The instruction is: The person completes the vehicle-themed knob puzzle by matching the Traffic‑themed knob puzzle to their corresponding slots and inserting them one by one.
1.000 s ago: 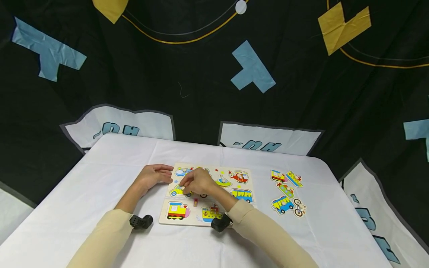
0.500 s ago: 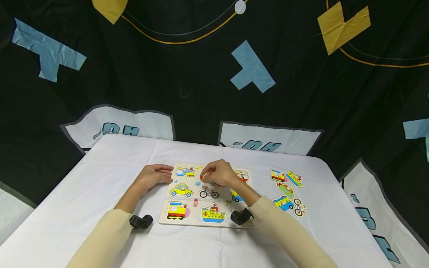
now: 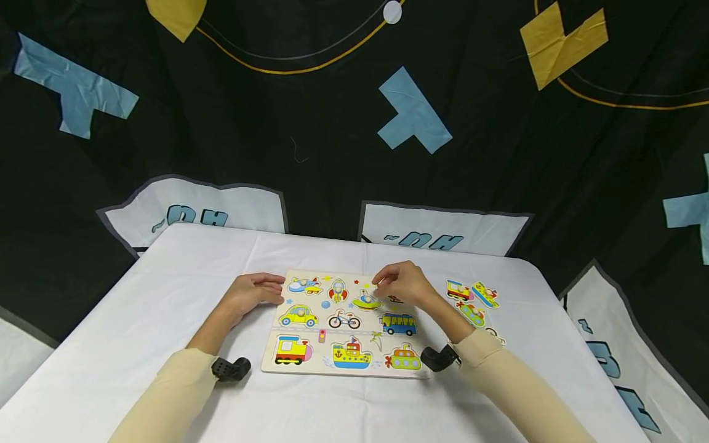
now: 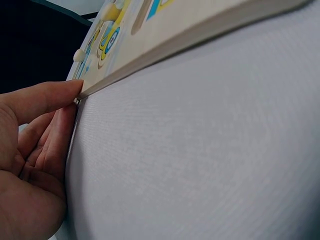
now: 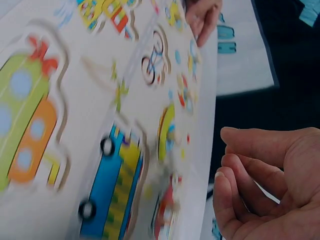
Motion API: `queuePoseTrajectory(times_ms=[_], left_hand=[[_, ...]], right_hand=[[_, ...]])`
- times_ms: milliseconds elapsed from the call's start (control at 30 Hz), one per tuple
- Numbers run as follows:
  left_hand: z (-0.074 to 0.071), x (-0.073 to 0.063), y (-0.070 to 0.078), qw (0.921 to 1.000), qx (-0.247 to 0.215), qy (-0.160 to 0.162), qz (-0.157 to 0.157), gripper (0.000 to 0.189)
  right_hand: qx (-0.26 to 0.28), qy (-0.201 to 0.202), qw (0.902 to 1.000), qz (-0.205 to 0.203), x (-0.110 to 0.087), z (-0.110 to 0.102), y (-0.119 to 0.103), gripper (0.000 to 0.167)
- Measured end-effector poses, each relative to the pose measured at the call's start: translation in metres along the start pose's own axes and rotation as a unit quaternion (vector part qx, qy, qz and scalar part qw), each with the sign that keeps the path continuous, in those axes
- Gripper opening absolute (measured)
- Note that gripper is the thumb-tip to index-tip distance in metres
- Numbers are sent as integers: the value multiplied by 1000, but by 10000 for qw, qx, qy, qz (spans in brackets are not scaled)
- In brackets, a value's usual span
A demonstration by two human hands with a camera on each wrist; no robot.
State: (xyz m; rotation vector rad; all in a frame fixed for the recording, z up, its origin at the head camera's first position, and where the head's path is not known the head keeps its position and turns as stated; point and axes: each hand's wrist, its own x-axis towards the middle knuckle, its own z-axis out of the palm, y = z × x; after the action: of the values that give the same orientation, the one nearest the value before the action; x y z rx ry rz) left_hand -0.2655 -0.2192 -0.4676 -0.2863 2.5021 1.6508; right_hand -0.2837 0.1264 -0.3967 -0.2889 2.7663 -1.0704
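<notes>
A wooden vehicle puzzle board (image 3: pixel 360 337) lies on the table. My left hand (image 3: pixel 248 298) rests at its left edge, fingers extended; the left wrist view shows a fingertip touching the board's edge (image 4: pixel 150 59). Over the board's upper right corner hovers my right hand (image 3: pixel 407 286), its fingers (image 5: pixel 265 142) loosely bent with nothing between them. It partly covers the helicopter (image 5: pixel 167 210). Beside it sits the knobbed flying saucer (image 3: pixel 366 301). A knobbed plane (image 3: pixel 304 285), rocket (image 3: pixel 338 291) and car (image 3: pixel 298 315) also sit in the board.
Right of the board lie loose pieces: a train (image 3: pixel 458 290), a ship (image 3: pixel 485 295), a submarine (image 3: pixel 471 314) and a bicycle (image 3: pixel 495 334) partly behind the right forearm. A white cloth covers the table (image 3: pixel 183 277); a black curtain (image 3: pixel 327 135) hangs behind.
My right hand has moved right, from the car past the rocket to the board's upper right corner, uncovering the middle of the board. The left hand has stayed at the left edge.
</notes>
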Motion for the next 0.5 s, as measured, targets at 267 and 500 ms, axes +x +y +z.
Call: queuePoseTrajectory(times_ms=[267,500], left_hand=[[-1,-1,-1,10000,-33,-19,-16,54],[-1,-2,1,10000,-44,-7,28,54]], right_hand=[[8,150,9997,173,-11,-30,35,23],[-15,323,9986,417,-25,-54,66,26]])
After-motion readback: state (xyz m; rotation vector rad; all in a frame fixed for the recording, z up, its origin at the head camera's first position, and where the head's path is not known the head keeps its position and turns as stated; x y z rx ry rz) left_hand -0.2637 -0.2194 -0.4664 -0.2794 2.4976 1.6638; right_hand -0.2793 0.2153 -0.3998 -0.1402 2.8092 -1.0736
